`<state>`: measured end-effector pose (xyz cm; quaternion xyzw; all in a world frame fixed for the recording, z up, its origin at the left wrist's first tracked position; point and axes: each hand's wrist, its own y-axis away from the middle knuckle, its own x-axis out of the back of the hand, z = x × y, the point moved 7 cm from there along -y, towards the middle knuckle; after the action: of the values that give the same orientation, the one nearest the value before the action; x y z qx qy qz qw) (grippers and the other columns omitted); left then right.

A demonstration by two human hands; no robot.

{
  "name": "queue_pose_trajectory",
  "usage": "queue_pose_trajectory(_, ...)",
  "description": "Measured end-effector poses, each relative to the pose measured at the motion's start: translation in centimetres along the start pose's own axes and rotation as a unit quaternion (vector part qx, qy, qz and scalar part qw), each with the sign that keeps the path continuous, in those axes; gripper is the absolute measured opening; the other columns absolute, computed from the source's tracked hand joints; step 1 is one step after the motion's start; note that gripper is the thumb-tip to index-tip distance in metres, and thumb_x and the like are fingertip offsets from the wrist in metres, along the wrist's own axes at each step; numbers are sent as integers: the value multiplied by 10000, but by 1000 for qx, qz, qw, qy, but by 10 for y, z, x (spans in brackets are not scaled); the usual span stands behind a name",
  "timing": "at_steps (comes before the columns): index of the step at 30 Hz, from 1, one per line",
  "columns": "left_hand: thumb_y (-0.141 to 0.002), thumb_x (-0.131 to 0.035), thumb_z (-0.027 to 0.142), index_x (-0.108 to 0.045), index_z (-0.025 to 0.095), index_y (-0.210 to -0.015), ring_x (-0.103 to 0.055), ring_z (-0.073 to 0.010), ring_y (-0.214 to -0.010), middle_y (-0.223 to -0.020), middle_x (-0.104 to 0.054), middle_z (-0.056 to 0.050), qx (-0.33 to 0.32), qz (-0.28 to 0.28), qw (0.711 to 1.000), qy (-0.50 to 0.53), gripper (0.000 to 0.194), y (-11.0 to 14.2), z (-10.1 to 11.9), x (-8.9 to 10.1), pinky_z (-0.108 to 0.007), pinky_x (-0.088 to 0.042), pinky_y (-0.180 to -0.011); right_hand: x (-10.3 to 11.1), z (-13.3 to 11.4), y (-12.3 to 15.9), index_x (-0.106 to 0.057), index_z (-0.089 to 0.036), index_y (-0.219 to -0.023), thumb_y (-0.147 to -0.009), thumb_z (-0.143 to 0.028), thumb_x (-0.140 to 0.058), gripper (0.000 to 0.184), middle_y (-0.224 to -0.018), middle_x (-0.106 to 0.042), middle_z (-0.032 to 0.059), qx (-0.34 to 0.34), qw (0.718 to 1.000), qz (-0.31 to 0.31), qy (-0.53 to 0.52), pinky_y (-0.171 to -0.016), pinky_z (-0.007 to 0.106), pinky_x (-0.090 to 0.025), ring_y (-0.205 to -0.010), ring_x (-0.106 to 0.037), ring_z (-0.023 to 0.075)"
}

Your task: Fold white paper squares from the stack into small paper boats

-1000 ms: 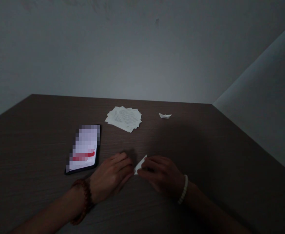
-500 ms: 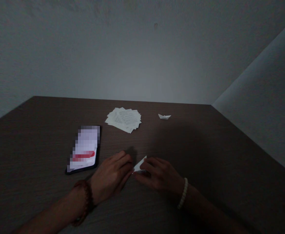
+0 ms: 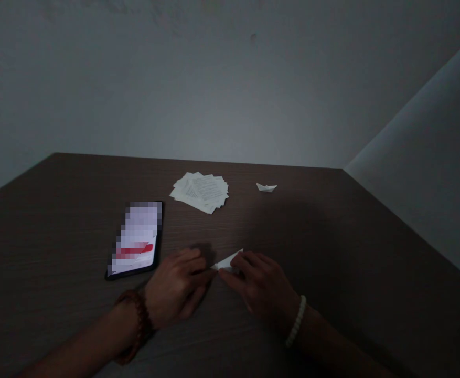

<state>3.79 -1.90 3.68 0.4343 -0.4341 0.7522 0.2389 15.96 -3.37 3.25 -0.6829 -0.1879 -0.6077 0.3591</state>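
Observation:
A small folded piece of white paper (image 3: 225, 262) is held between my two hands, low over the table. My right hand (image 3: 259, 278) pinches its right part, thumb below and fingers above, with a pointed corner rising past the fingertips. On the other side, my left hand (image 3: 180, 283) has its fingers closed at the paper's left tip; the fingers hide part of that end. Beyond the hands, a small white paper boat (image 3: 266, 188) stands on the table.
The brown wooden table (image 3: 76, 226) reaches back to a grey wall (image 3: 214, 94). A fanned pile of printed paper sheets (image 3: 202, 192) lies near its middle. Left of my hands lies a phone (image 3: 138, 236) with a lit, blurred screen.
The folded paper has turned to a flatter angle, and its left tip now shows between my hands. My left hand has drawn slightly left, while my right has shifted slightly right.

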Motion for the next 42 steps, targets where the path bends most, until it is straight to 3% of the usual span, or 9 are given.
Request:
queue_pose_trajectory(7,-859,-423,125,-680,140,-927,-530,-201,-654,-667,-587,-45,-13,-5,999,-30,266,-2,4,-2,-343,-444,-594,0,0,1,-624,-228,-1113,-956,-212,-496,203,-923,-600,52,-6,1000,2,-4,-681,326,-419,-859,-503,212)
queue_pose_trajectory(14,-851,-428,143,-697,174,-891,-514,-184,-584,-574,-568,-15,31,-16,999,-26,274,-2,-3,-5,-323,-404,-574,-3,0,1,-610,-228,-1140,-948,-209,-513,216,-957,-603,51,-4,1000,-5,-12,-701,325,-420,-882,-504,212)
queue_pose_trajectory(23,-831,-429,142,-695,164,-822,-536,-191,-559,-558,-598,-13,40,0,999,-24,267,0,-5,-4,-344,-395,-593,-3,-1,2,-605,-227,-1140,-952,-220,-505,213,-953,-602,55,-1,1000,-7,-7,-715,325,-419,-874,-498,207)
queue_pose_trajectory(36,-859,-408,144,-677,158,-784,-545,-188,-578,-594,-602,-21,42,-7,999,-11,279,-1,-6,-5,-330,-393,-588,-8,-1,1,-506,-234,-1289,-954,-224,-478,336,-1041,-581,71,-13,998,-64,5,-733,362,-423,-923,-476,236)
queue_pose_trajectory(42,-862,-406,143,-684,151,-944,-564,-184,-586,-639,-621,-22,27,-18,999,-35,290,-2,-4,-6,-327,-408,-583,-9,-3,1,-515,-217,-1286,-933,-207,-511,354,-1033,-580,83,-7,998,-62,14,-718,369,-441,-920,-482,247)
